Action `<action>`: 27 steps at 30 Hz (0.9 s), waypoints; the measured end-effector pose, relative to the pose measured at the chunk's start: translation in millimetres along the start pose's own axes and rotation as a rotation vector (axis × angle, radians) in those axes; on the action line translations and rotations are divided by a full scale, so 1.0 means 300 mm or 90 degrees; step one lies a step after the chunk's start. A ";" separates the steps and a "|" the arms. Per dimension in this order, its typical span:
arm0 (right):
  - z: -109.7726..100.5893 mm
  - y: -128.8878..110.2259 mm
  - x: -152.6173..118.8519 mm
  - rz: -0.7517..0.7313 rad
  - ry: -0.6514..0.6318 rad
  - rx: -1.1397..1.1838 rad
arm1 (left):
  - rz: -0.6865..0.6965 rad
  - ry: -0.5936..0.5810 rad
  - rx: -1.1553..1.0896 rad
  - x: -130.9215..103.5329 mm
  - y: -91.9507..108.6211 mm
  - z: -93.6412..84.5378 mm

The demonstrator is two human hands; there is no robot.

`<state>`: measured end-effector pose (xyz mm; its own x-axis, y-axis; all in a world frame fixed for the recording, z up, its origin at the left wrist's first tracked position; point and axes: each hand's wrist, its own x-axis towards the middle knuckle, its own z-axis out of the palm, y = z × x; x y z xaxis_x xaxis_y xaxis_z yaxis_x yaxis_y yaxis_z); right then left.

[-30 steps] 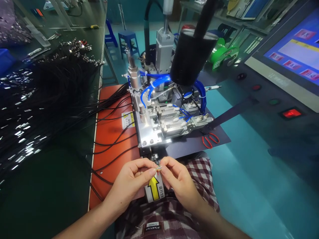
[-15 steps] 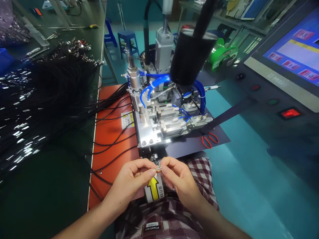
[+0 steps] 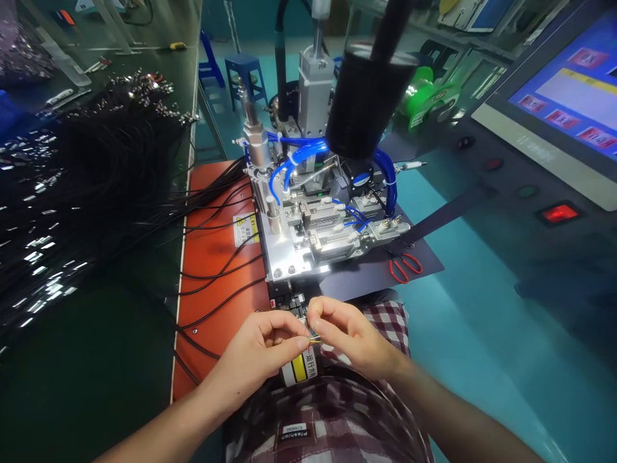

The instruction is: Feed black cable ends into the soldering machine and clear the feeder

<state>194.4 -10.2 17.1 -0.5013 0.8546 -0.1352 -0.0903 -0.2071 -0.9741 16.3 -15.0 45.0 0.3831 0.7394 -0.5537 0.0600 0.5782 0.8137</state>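
Observation:
Thin coloured wires (image 3: 314, 339), yellow, green and blue among them, stick out between my two hands in front of my lap. My left hand (image 3: 270, 341) pinches them between thumb and forefinger. My right hand (image 3: 349, 331) has its thumb and forefinger closed at the wires' free ends; whether it grips one is too small to make out. Just beyond my fingers is a small black fixture (image 3: 292, 303) at the front of the metal machine (image 3: 332, 225). A label with a yellow arrow (image 3: 299, 368) is partly covered by my left hand.
Black cables (image 3: 222, 299) run across the orange-red board (image 3: 212, 257) from a large heap of cables (image 3: 120, 141) on the left table. Red-handled scissors (image 3: 405, 267) lie right of the machine. A control screen (image 3: 569, 96) stands at the right, and a black cylinder (image 3: 366, 103) hangs overhead.
My right hand has turned and moved slightly up and away from my left fingertips. More of the coloured wires now shows, and the arrow label is more covered.

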 end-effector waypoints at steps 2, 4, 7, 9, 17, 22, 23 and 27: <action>-0.005 -0.004 0.003 -0.007 -0.010 -0.026 | 0.011 0.021 0.014 -0.002 -0.001 0.005; -0.005 -0.002 0.002 -0.010 0.009 -0.047 | 0.021 0.046 0.016 -0.005 -0.005 0.009; 0.008 0.012 -0.008 0.001 0.100 -0.076 | 0.011 0.080 0.003 -0.008 -0.011 0.012; 0.024 0.023 -0.019 0.008 0.158 -0.101 | 0.003 0.098 0.002 -0.008 -0.013 0.013; 0.080 0.030 -0.026 -0.040 0.260 -0.177 | 0.051 0.109 0.058 0.000 -0.022 0.010; 0.083 0.028 -0.024 -0.052 0.262 -0.202 | 0.083 0.115 0.088 -0.001 -0.020 0.015; 0.082 0.030 -0.023 -0.022 0.256 -0.164 | 0.074 0.114 0.078 0.000 -0.019 0.016; 0.069 0.037 -0.017 0.090 0.219 0.020 | 0.019 0.107 0.017 0.004 -0.013 0.016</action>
<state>178.2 -26.7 10.9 -0.1921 0.9255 -0.3265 -0.0694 -0.3446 -0.9362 20.7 -18.1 42.0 0.2260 0.8045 -0.5493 0.0759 0.5477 0.8333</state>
